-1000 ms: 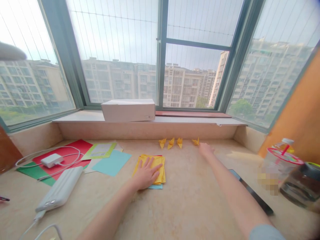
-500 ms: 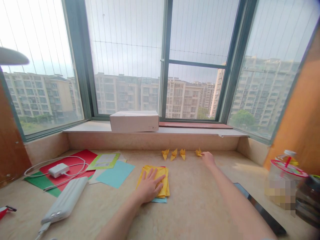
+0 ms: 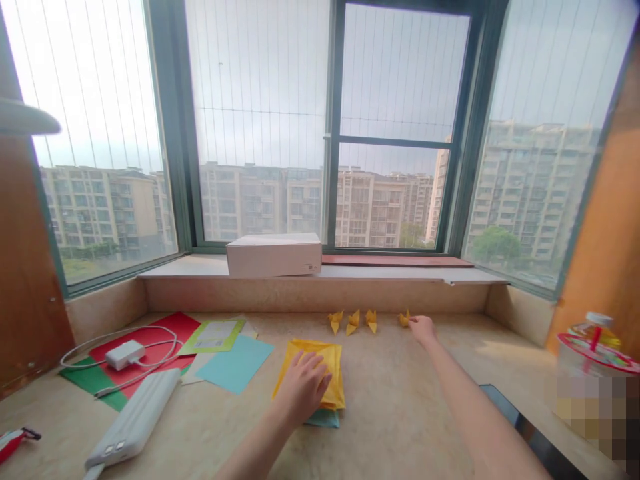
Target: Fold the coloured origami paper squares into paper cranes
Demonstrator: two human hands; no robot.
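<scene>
My left hand (image 3: 303,385) lies flat with fingers spread on a stack of yellow paper sheets (image 3: 325,363) in the middle of the stone counter (image 3: 390,413). A blue sheet (image 3: 325,419) pokes out beneath the stack. My right hand (image 3: 423,329) reaches far forward, its fingers pinched on the rightmost yellow origami crane (image 3: 404,319). Three more yellow cranes (image 3: 353,321) stand in a row to its left, near the back ledge.
Red, green and blue paper sheets (image 3: 235,360) lie at left under a white charger with cable (image 3: 125,353). A white power bank (image 3: 135,420) lies nearer. A white box (image 3: 274,255) sits on the windowsill. A dark phone (image 3: 530,433) and drink containers (image 3: 595,373) are at right.
The camera has tilted upward, so everything sits lower in view. My left hand's fingers have drawn closer together on the yellow stack. My right hand stays at the rightmost crane.
</scene>
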